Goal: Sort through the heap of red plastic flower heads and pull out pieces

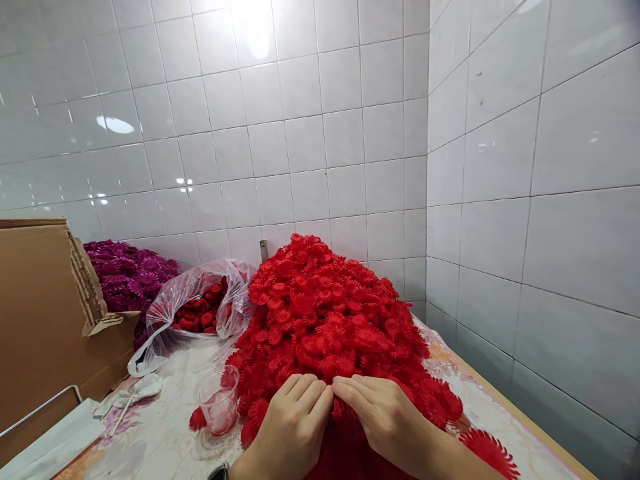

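Observation:
A large heap of red artificial flower heads (330,313) rises in front of me, with fringed petal edges. My left hand (295,417) is closed at the near side of the heap, its fingertips pinched together. Beside it my right hand (383,413) is curled the same way, and the two sets of fingertips almost touch. Red petals show between and below them, so both seem to grip a red flower there, though the backs of my hands hide most of it. Left of my hands stands a clear plastic cup (220,403) with pinkish-white contents.
A clear plastic bag (165,313) of dark red flowers lies left of the heap, with purple flowers (135,270) behind. A cardboard box (37,327) stands far left. One red flower (487,453) lies at the right on the patterned tablecloth (165,440). Tiled walls (310,147) enclose the table.

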`<state>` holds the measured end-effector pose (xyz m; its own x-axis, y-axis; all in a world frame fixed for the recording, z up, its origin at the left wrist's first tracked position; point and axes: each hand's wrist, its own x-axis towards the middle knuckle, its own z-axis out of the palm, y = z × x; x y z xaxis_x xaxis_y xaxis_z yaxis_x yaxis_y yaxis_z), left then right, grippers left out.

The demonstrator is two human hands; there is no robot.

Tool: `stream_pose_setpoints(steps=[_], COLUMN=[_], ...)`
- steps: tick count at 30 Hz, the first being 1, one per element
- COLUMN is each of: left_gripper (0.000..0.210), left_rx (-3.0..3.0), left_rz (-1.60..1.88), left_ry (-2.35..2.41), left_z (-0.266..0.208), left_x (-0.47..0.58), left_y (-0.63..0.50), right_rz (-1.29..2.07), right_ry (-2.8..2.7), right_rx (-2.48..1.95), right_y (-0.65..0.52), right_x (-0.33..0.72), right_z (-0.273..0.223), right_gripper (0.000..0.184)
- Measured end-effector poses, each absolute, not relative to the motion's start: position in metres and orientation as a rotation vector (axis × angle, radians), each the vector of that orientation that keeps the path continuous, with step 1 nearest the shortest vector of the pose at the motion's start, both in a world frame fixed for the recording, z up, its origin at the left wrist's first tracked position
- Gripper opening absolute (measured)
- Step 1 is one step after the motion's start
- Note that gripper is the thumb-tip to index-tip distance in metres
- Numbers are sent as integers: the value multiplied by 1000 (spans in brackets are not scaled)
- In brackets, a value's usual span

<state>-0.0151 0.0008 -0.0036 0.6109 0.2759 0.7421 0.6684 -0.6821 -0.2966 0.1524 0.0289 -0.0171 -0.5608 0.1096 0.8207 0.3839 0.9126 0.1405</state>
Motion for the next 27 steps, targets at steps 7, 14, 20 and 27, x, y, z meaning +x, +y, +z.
stream_pose_setpoints(steps=[7, 14, 20, 27], left_gripper=[30, 28, 27, 27], left_rx=[-2270, -2282, -2296, -2300], left_rz=[-924, -932, -922, -905], left_ry=[-733, -733, -739, -749], left_z=[-4, -5, -5, -6], left_x=[-15, -17, -16, -17], left_y=[2, 3, 2, 3], right_rz=[-371, -399, -388, -389], right_ry=[-2157, -2140, -2179, -2179], right_rx=[-353, -343, -382, -378], right_y=[27, 26, 27, 28], right_x=[152, 151, 152, 153], right_z=[-14, -12, -16, -16], right_gripper=[31, 30, 30, 30])
